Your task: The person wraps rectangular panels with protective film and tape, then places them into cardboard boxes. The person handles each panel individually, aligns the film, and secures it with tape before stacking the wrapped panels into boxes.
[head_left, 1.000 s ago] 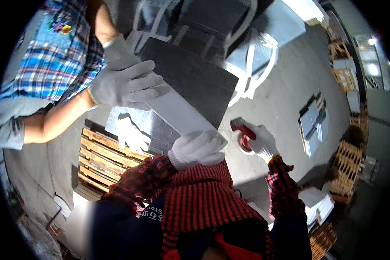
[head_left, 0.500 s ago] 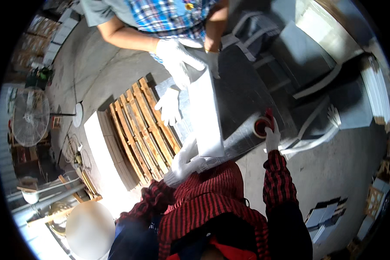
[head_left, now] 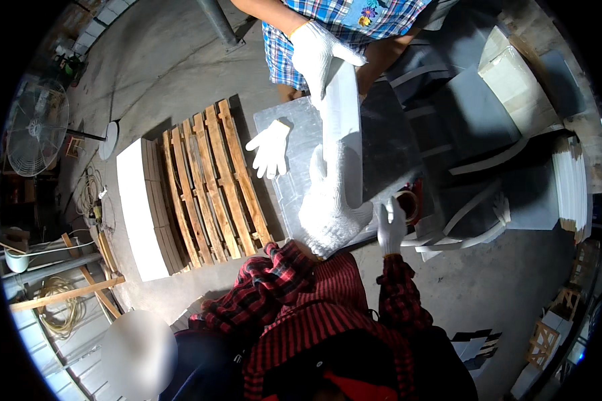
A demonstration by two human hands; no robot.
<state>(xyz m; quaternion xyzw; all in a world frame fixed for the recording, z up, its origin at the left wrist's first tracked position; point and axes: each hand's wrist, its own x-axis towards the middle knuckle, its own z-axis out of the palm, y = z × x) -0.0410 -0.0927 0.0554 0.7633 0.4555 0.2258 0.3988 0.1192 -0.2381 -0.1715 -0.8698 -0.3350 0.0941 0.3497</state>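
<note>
A long, narrow white piece (head_left: 342,110) lies lengthwise on the grey tabletop (head_left: 394,140). My left hand (head_left: 331,217), in a white knitted glove, rests over its near end with fingers stretched forward and thumb out to the side. By the near right edge is my gloved right hand (head_left: 391,230), fingers extended upward. Just beyond it is a red tape dispenser (head_left: 418,200) with a brown roll, partly hidden; no grip on it shows. Across from me, a co-worker's gloved hand (head_left: 314,57) is at the far end of the white piece. A loose white glove (head_left: 271,148) lies at the tabletop's left.
Left of the table stand a wooden pallet (head_left: 211,184) and a stack of white-topped boards (head_left: 140,210). A floor fan (head_left: 39,127) is farther left. Grey panels (head_left: 478,103) with pale strips crowd the right side, beside a stack of sheets (head_left: 572,180).
My right hand has come off the tape dispenser and moved left. My left hand has moved forward onto the white piece. The co-worker's hand has shifted farther away, and the white piece now lies flatter.
</note>
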